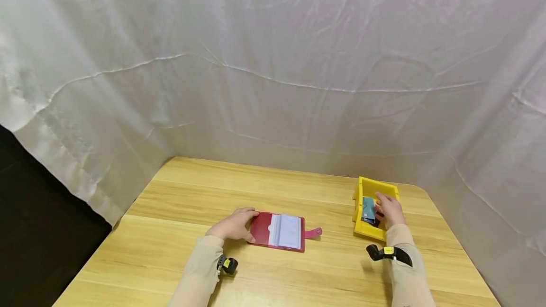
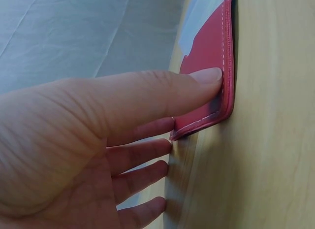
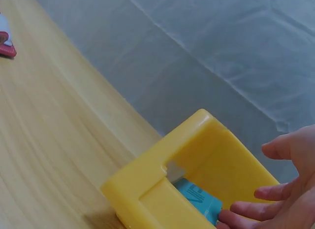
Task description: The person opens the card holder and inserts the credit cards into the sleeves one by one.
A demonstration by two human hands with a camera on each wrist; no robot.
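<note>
A red card holder (image 1: 259, 228) lies unfolded on the table, its clear-whitish sleeves (image 1: 286, 232) showing and a pink snap strap (image 1: 313, 233) sticking out to the right. My left hand (image 1: 232, 225) rests at its left end. In the left wrist view the thumb (image 2: 197, 86) lies across the red cover while the other fingers extend along the end edge. Over the yellow bin (image 1: 372, 231) at the right, my right hand (image 1: 390, 210) reaches in with loosely spread fingers beside a blue-green card (image 1: 368, 207). Fingertips are close to the card (image 3: 199, 199); contact is unclear. Darker items beneath are partly hidden.
The wooden table (image 1: 192, 179) runs back to a pale hanging cloth (image 1: 273, 122). Wood surface separates the card holder from the bin. The bin's walls stand around the right hand's fingers.
</note>
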